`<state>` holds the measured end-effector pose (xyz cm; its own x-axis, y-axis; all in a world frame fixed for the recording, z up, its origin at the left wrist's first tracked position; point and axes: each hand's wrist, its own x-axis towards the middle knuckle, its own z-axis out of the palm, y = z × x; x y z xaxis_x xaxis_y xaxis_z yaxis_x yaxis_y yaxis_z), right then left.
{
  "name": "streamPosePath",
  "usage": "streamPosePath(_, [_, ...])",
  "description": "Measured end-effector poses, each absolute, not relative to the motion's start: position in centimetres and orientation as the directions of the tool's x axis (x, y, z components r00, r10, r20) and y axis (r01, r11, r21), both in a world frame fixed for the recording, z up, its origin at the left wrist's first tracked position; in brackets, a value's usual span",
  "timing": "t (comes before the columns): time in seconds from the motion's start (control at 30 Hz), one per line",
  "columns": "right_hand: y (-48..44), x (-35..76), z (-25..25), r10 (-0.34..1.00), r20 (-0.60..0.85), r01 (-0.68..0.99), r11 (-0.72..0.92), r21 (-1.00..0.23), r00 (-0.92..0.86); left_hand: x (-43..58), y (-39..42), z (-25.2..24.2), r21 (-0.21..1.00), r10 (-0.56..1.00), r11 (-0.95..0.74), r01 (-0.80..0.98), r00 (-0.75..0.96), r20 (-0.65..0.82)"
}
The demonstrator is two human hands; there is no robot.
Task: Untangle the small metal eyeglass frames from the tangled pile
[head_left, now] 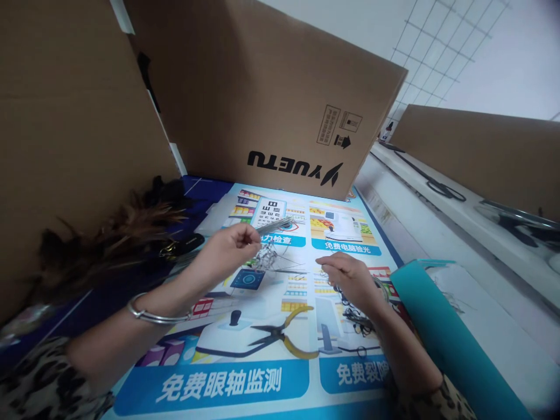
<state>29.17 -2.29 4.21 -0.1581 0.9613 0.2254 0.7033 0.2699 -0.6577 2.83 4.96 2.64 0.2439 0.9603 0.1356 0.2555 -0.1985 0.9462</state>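
My left hand (pixel 234 248) is closed in a pinch left of the middle; what lies between its fingertips is too small to make out. Just beyond and beside it are a bundle of thin grey wires (pixel 275 225) and a tangle of dark wire pieces (pixel 266 256). To the right, my right hand (pixel 347 277) has thumb and forefinger pressed together, with anything between them too fine to see. Small dark wire loops (pixel 361 321) lie below and beside it. Nearer to me, pliers with yellow handles (pixel 280 335) rest on the printed sheet (pixel 214 382), jaws pointing left.
Large cardboard panels (pixel 262 87) stand behind and at the left. Dark brown feathers (pixel 118 233) lie at the left edge beside a black object (pixel 186 245). A teal-edged white box (pixel 455 332) with thin wires stands at the right. Scissors (pixel 444 189) lie on a white ledge.
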Motion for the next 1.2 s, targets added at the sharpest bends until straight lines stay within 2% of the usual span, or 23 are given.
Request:
streamPosePath(0.1, [-2.5,27.6,3.2,0.949,0.223,0.705,0.316,-0.634,-0.225,4.4,4.4,0.6,0.958,0.952,-0.168,0.233,0.292,0.095])
streamPosePath(0.2, [-2.8,25.7,2.7,0.964,0.18,0.658,0.264,-0.705,-0.194,5.6,3.5,-0.4,0.971,0.943,-0.124,0.206,0.328,0.05])
streamPosePath(0.4, [-2.6,23.4,2.1,0.926,0.314,0.584,0.375,-0.72,-0.208,6.5,2.2,-0.4,0.994,0.926,-0.058,0.097,0.378,0.017])
streamPosePath(0.67, [-2.5,22.7,0.7,0.969,0.245,0.603,0.209,-0.77,-0.022,6.5,1.9,-1.0,1.0,0.92,-0.028,0.0,0.392,0.026])
streamPosePath(0.97, [-2.4,22.6,-0.2,0.929,0.369,0.706,0.282,-0.65,-0.031,6.5,1.8,-1.0,0.999,0.89,-0.037,0.02,0.456,0.024])
streamPosePath(1.2, [-2.4,22.8,-0.3,0.918,0.391,0.738,0.303,-0.602,-0.058,6.7,2.1,-1.7,0.998,0.888,-0.057,-0.006,0.457,0.053])
